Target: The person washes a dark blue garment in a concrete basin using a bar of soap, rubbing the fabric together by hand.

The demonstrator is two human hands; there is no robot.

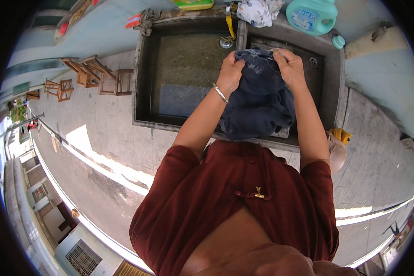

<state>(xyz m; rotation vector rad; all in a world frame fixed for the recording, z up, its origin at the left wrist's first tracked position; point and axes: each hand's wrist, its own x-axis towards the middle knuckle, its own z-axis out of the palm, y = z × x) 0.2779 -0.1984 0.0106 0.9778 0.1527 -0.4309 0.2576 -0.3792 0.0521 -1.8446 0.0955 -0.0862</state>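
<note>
A dark navy garment (258, 103) hangs bunched over the right-hand part of a two-basin stone sink (240, 36). My left hand (232, 70) grips its upper left edge, and a silver bracelet circles that wrist. On the opposite side, my right hand (289, 65) pinches the upper right edge. Whitish suds or foam streak the cloth between the two hands. The garment's lower folds reach the sink's front and hide much of the surface beneath. A corner of a pale board or slab (282, 133) shows under it.
Water stands in the left basin (186, 62). Behind it are a tap with a yellow strap (229, 26), a white cloth (255, 13), a turquoise detergent bottle (312, 17) and a grey rag (148, 20). Wooden chairs (107, 77) stand to the left. A drain (313, 62) lies in the right basin.
</note>
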